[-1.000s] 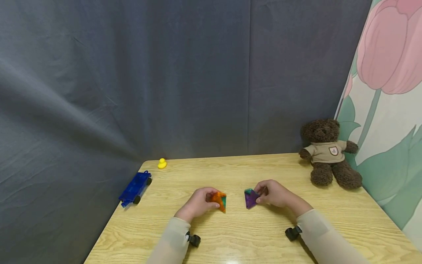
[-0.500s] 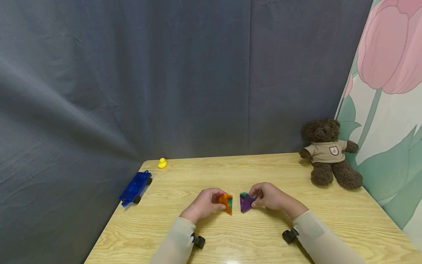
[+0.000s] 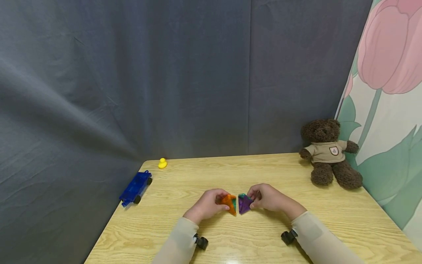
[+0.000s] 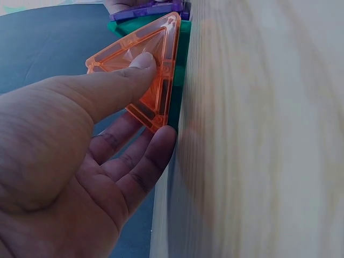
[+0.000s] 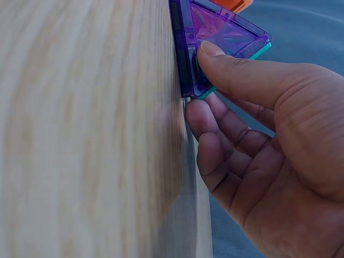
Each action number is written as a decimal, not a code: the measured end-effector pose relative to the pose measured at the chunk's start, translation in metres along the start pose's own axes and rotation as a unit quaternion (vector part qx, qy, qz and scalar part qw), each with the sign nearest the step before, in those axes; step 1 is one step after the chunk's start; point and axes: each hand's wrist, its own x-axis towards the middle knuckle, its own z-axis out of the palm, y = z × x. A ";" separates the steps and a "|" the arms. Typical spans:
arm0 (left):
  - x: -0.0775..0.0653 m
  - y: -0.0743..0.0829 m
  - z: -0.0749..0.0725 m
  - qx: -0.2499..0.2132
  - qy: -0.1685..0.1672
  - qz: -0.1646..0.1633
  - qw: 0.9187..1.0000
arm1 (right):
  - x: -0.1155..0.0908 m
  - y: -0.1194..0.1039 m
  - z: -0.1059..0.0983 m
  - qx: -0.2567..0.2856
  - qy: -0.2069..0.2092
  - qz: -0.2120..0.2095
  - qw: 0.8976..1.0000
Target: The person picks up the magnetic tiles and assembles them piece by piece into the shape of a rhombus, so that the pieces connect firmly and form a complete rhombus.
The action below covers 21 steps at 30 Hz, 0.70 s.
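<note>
Near the middle of the wooden table my left hand [image 3: 208,206] pinches an orange triangular magnetic tile [image 3: 229,204], joined with green tile. In the left wrist view the thumb lies on the orange tile's face [image 4: 115,56], and green tile [image 4: 181,64] shows along its table side. Opposite, my right hand [image 3: 271,198] holds a purple triangular magnetic tile [image 3: 244,205], which also has green on it. The right wrist view has that thumb against the purple face [image 5: 236,32]. Both pieces stand on the table, facing each other across a narrow gap. Their far sides are partly hidden by fingers.
A blue toy car base [image 3: 136,187] with black wheels sits at the table's left edge. Behind it is a yellow rubber duck [image 3: 162,163]. A brown teddy bear [image 3: 324,154] leans at the back right. A dark curtain [image 3: 197,80] hangs behind the wooden table [image 3: 230,234].
Both hands have moved toward each other: the left slid right with the orange tile piece, the right slid left with the purple one. The gap between the pieces has shrunk.
</note>
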 end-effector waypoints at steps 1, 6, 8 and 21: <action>0.000 0.000 0.001 0.000 0.000 0.002 1.000 | 0.000 0.000 0.000 -0.001 0.000 -0.001 1.000; 0.002 0.001 0.004 -0.010 -0.004 0.001 1.000 | 0.000 -0.001 0.001 0.002 -0.004 -0.014 1.000; 0.002 0.002 0.004 -0.013 -0.006 -0.004 1.000 | 0.000 -0.002 0.001 0.003 -0.007 -0.017 1.000; 0.001 0.002 0.004 -0.013 -0.007 -0.003 1.000 | 0.002 -0.002 0.002 -0.003 -0.002 -0.025 1.000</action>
